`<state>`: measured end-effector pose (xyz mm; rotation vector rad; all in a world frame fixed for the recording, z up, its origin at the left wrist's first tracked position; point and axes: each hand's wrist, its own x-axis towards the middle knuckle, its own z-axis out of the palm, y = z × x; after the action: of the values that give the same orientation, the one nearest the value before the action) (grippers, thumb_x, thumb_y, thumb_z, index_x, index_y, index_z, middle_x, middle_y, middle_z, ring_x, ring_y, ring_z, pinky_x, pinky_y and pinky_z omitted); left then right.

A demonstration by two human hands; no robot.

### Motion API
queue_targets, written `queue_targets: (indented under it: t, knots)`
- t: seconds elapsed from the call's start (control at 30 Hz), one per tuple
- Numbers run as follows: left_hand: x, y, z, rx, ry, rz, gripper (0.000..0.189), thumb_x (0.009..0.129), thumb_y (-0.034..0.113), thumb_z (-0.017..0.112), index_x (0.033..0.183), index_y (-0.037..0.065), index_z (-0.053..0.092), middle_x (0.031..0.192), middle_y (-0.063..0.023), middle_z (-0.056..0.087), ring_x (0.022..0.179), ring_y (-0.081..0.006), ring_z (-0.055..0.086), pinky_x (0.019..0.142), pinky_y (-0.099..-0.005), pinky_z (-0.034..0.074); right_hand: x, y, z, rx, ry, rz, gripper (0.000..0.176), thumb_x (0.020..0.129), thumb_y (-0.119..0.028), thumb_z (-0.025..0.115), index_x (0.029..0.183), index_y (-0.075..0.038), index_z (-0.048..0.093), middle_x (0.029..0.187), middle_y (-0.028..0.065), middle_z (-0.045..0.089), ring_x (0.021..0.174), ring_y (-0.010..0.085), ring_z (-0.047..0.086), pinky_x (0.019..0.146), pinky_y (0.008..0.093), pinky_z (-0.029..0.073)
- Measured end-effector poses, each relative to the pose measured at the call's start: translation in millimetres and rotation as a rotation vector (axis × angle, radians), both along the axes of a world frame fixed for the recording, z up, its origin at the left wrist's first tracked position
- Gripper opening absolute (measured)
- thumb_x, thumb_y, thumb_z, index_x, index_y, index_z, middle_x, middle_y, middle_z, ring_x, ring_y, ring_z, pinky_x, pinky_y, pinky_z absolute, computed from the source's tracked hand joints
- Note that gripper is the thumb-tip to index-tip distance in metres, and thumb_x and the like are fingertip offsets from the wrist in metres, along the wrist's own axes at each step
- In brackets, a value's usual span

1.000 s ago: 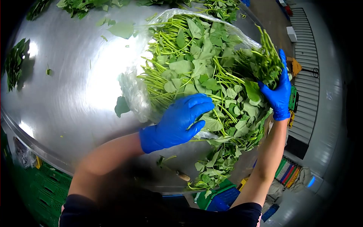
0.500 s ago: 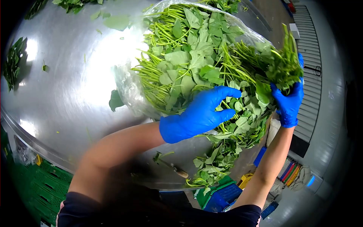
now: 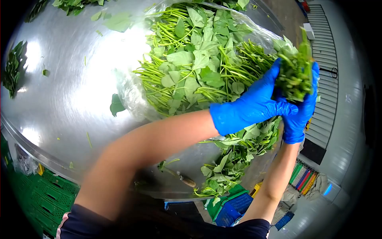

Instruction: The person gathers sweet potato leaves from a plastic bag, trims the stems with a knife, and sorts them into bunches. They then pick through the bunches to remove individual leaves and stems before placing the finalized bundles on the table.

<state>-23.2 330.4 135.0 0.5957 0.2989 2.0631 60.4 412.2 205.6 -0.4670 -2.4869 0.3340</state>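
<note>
At the right, a bunch of leafy greens (image 3: 293, 75) with green stems is held up between my two blue-gloved hands. My right hand (image 3: 299, 119) grips it from below and the right side. My left hand (image 3: 254, 101) cups its left side, with the index finger along the leaves and the thumb near my right hand. Part of the bunch is blurred, and some fingertips are hidden behind it. Beneath and left of the hands lies a large heap of stemmed leafy greens (image 3: 181, 57) on a clear plastic bag (image 3: 137, 95).
The heap rests on a metal table (image 3: 71, 107). A wooden-handled tool (image 3: 186, 180) lies near the front edge beside trailing leaves (image 3: 223, 175). Another small bunch (image 3: 15, 67) is at far left. Green crates (image 3: 51, 195) and a blue crate (image 3: 234, 209) stand below the table.
My left hand has moved right from above the heap to the bunch and closed against it. The bunch and my right hand have shifted slightly left and down.
</note>
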Motion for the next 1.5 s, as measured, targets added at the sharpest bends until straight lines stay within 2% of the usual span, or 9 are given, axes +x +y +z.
queue_targets:
  t: [0.13,0.4,0.63,0.77,0.87,0.97,1.17,1.3,1.5]
  knots:
    - [9.0,-0.8,-9.7,-0.057,-0.301,-0.094,0.101,0.066,0.014,0.083,0.141,0.011,0.014,0.126,-0.0087,0.048,0.113,-0.0191,0.050,0.095,-0.0329,0.044,-20.8,-43.3,4.1,0.354,-0.297,-0.051,0.074,0.065,-0.005,0.067,0.135,-0.002,0.040,0.109,0.0178,0.056,0.094,0.0347,0.055,0.081,0.0392,0.044]
    - [-2.9,-35.8,-24.1,-0.172,-0.351,-0.430,0.040,0.078,0.010,0.063,0.116,0.002,0.055,0.108,-0.0113,0.062,0.099,-0.0233,0.058,0.091,-0.0376,0.045,11.2,-130.1,-21.0,0.253,-0.433,-0.316,0.082,0.070,-0.007,0.067,0.139,0.003,0.025,0.139,0.0272,0.033,0.125,0.0429,0.037,0.104,0.0469,0.028]
    - [-5.2,-29.6,-65.3,-0.002,-0.389,-0.422,0.071,0.063,0.001,0.067,0.130,0.002,0.044,0.123,-0.0110,0.055,0.108,-0.0254,0.056,0.096,-0.0375,0.044,45.0,-142.6,53.3,-0.306,-0.410,-0.095,0.056,0.075,-0.011,0.066,0.128,-0.003,0.049,0.127,0.0184,0.052,0.120,0.0387,0.047,0.100,0.0445,0.037]
    - [-7.1,-2.0,-46.4,0.262,0.076,-0.302,0.035,0.081,0.023,0.065,0.112,0.008,0.057,0.140,-0.0145,0.038,0.128,-0.0264,0.037,0.107,-0.0393,0.032,29.5,-91.8,81.7,0.100,-0.355,-0.230,0.073,0.069,-0.011,0.071,0.135,-0.003,0.041,0.138,0.0166,0.041,0.128,0.0331,0.038,0.108,0.0400,0.028]
    - [2.3,-21.3,-42.6,0.176,0.141,-0.354,0.033,0.084,0.020,0.064,0.113,0.010,0.053,0.141,-0.0126,0.036,0.129,-0.0259,0.036,0.106,-0.0383,0.032,42.9,-68.3,39.3,-0.349,-0.407,-0.086,0.084,0.075,-0.024,0.070,0.143,-0.005,0.025,0.144,0.0173,0.032,0.133,0.0345,0.030,0.109,0.0382,0.024]
    - [-2.5,-48.5,-35.5,0.047,-0.028,-0.321,0.096,0.066,0.034,0.078,0.142,0.007,0.026,0.144,-0.0113,0.033,0.131,-0.0225,0.033,0.108,-0.0402,0.031,32.7,-94.5,29.5,-0.721,-0.311,-0.093,0.077,0.082,-0.026,0.063,0.144,-0.004,0.022,0.144,0.0189,0.030,0.133,0.0343,0.031,0.108,0.0382,0.025]
    - [5.0,-85.9,14.3,-0.056,-0.036,-0.361,0.077,0.082,0.050,0.055,0.138,0.002,0.032,0.143,-0.0180,0.032,0.130,-0.0311,0.035,0.110,-0.0445,0.027,37.1,-153.6,45.1,0.011,-0.412,-0.228,0.091,0.066,-0.019,0.077,0.140,-0.004,0.028,0.136,0.0232,0.036,0.120,0.0434,0.040,0.100,0.0511,0.032]
    - [15.6,-135.6,-3.8,0.130,-0.131,-0.346,0.074,0.082,0.058,0.050,0.133,0.005,0.041,0.146,-0.0175,0.028,0.134,-0.0346,0.028,0.109,-0.0489,0.027,41.3,-201.4,58.6,-0.377,-0.387,-0.049,0.095,0.075,-0.020,0.071,0.145,-0.001,0.010,0.147,0.0266,0.016,0.134,0.0443,0.020,0.108,0.0456,0.022]
    - [4.4,-247.2,-52.0,-0.242,-0.534,-0.527,0.063,0.091,0.040,0.040,0.137,-0.004,0.032,0.141,-0.0170,0.036,0.128,-0.0317,0.038,0.106,-0.0472,0.032,50.6,-226.2,27.6,-1.173,-0.377,-0.129,0.087,0.078,-0.014,0.072,0.146,-0.012,0.018,0.142,0.0100,0.037,0.123,0.0203,0.043,0.101,0.0341,0.036]
